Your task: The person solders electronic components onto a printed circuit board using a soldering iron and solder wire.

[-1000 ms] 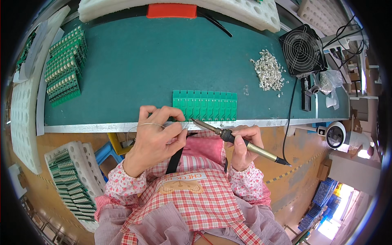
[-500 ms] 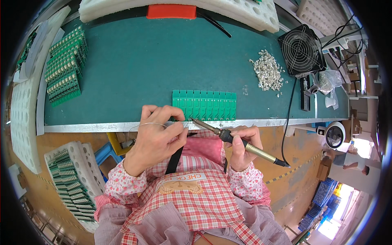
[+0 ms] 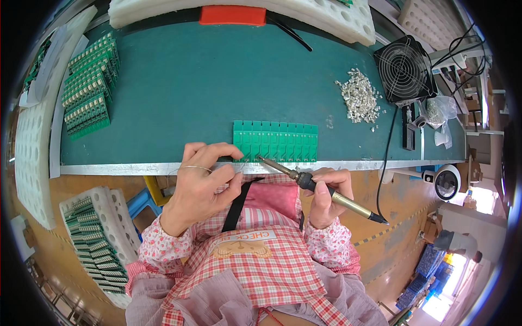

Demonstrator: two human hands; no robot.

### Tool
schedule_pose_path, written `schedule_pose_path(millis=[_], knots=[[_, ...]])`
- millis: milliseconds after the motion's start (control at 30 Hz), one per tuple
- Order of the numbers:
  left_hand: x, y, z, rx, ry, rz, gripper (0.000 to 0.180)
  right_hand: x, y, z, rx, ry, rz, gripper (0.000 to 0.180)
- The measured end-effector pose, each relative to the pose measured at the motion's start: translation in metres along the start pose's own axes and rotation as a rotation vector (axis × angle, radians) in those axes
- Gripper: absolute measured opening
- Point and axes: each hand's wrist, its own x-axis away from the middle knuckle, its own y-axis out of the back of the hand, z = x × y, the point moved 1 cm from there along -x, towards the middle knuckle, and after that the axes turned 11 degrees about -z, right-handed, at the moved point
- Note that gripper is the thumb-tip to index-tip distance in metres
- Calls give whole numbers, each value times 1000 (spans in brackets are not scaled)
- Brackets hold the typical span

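My right hand (image 3: pixel 330 194) is closed round the handle of a soldering iron (image 3: pixel 353 205), a dark grip with a brass-coloured rear end. The iron's metal tip reaches the near edge of a green circuit board panel (image 3: pixel 275 138), left of its middle. That panel lies flat at the table's front edge, divided into several narrow strips. My left hand (image 3: pixel 205 182) is closed in a pinch on thin solder wire (image 3: pixel 198 167), which crosses its fingers and trails off left. Its index fingertip touches the panel's near left corner. The fingers partly hide where the wire ends.
A heap of small silvery parts (image 3: pixel 359 98) lies right, beside a black fan (image 3: pixel 405 69). Rows of circuit boards (image 3: pixel 89 87) stand at far left. Black tweezers (image 3: pixel 293 36) and a red block (image 3: pixel 232 16) lie at the back. The iron's cord (image 3: pixel 383 163) runs along the right.
The iron's tip has shifted slightly right along the panel's near edge. My left hand has opened its grip a little and its thumb sits lower. The whole view has shifted slightly.
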Motion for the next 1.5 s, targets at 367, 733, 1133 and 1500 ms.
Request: schedule_pose_path(millis=[367,733,1133,1500], knots=[[-1,-2,1,-3,-3,-15,18,2,-6,-5,-3,-75,30,10],[-2,-2,1,3,17,-20,17,3,-6,-4,46,-69,41,9],[0,5,6,111,126,1,18,4,-7,-3,-50,-64,-47,12],[-2,4,5,107,94,-35,17,7,-17,-3,16,-102,20,10]])
